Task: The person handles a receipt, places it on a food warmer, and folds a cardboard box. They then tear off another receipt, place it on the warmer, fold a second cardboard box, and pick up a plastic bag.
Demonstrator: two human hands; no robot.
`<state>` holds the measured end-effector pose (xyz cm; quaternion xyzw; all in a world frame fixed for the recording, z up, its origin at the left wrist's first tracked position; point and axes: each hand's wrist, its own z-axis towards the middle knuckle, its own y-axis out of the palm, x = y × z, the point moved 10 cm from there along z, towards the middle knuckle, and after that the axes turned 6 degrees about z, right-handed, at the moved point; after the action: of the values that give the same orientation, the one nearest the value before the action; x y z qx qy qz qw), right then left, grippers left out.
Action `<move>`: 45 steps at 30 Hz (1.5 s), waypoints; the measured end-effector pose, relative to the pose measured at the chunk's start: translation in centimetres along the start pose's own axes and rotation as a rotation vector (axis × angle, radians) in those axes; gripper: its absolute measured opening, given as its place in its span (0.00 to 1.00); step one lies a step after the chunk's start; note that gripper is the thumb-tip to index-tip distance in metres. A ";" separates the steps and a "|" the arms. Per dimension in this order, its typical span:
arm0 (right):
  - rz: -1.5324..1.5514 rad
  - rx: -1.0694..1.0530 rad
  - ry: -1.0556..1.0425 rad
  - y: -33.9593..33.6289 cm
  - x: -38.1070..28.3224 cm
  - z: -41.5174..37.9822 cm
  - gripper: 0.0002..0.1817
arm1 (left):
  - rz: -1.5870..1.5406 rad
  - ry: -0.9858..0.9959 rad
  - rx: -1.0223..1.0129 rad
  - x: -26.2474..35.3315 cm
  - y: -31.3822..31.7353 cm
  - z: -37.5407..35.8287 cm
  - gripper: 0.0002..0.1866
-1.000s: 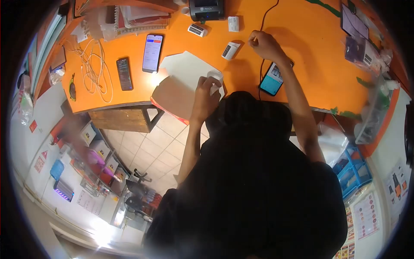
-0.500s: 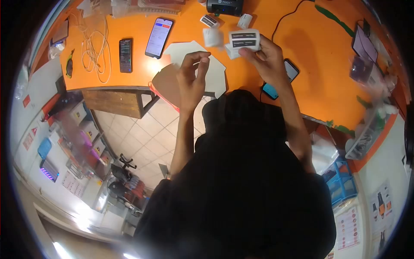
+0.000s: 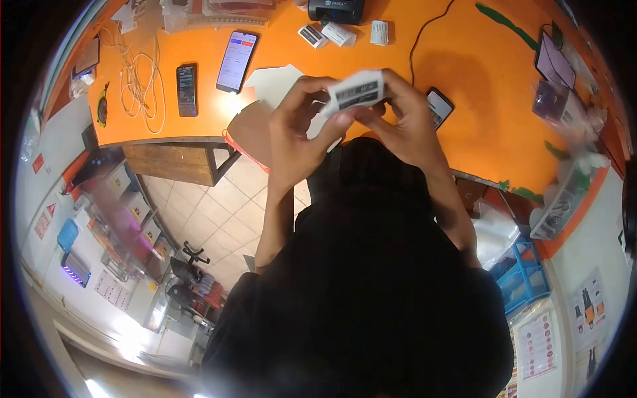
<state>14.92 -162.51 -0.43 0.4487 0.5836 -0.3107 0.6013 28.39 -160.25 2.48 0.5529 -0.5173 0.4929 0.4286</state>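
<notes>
A folded strip of white printed labels (image 3: 358,91) with black bands is held up between both hands, over the near part of the orange table (image 3: 484,126). My left hand (image 3: 298,126) is closed on the strip's left end, thumb on its lower edge. My right hand (image 3: 408,123) grips the other end, fingers behind and thumb below. Past the hands lie several white label pieces: a striped one (image 3: 312,36), a curled one (image 3: 339,34) and an upright-looking one (image 3: 379,32). Behind them stands a black printer (image 3: 336,11).
Two phones, one lit (image 3: 237,62) and one dark (image 3: 187,89), lie to the left near a coiled pale cable (image 3: 139,83). Another phone (image 3: 439,107) is beside my right wrist. A white sheet (image 3: 275,79) and brown panel (image 3: 255,129) sit at the table edge.
A small white label piece in the air by my left hand now rests near the printer with the others. My left hand has moved right and joined my right hand on the strip.
</notes>
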 end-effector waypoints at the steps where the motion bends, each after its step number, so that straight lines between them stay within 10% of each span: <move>1: -0.128 -0.101 -0.023 0.5 0.8 0.1 0.16 | 0.070 -0.056 -0.030 -1.8 0.2 0.0 0.10; 4: 0.125 0.063 0.144 -3.5 7.2 1.7 0.16 | 0.492 -0.207 0.018 -7.2 -1.5 0.5 0.11; 6: -0.228 0.257 0.156 -9.1 10.4 4.5 0.17 | 0.419 -0.215 -0.020 -13.6 -1.9 -0.4 0.10; 12: -1.066 0.215 -0.459 -10.8 14.6 11.0 0.20 | 0.464 -0.237 -0.263 -20.1 1.1 -1.1 0.10; 18: -0.280 -0.036 0.202 -9.7 14.5 9.6 0.18 | 0.592 -0.047 -0.025 -14.2 0.1 1.2 0.13; 24: 0.450 0.166 0.243 -4.2 4.8 2.7 0.22 | -0.143 -0.140 0.002 -5.1 0.8 2.6 0.15; 35: 0.172 -0.068 -0.045 0.0 -2.6 -0.5 0.22 | -0.165 -0.028 -0.108 0.0 1.4 1.6 0.11; 40: 0.411 0.099 0.138 -0.8 -1.8 -1.4 0.22 | 0.087 0.063 -0.224 1.5 1.9 0.5 0.16; 45: 0.285 0.020 -0.035 -0.9 -4.6 -1.5 0.14 | 0.117 0.110 -0.026 0.9 -0.6 0.4 0.11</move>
<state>12.93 -162.18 4.05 0.5275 0.5002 -0.2359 0.6449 28.97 -160.73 3.30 0.4882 -0.5306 0.5401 0.4341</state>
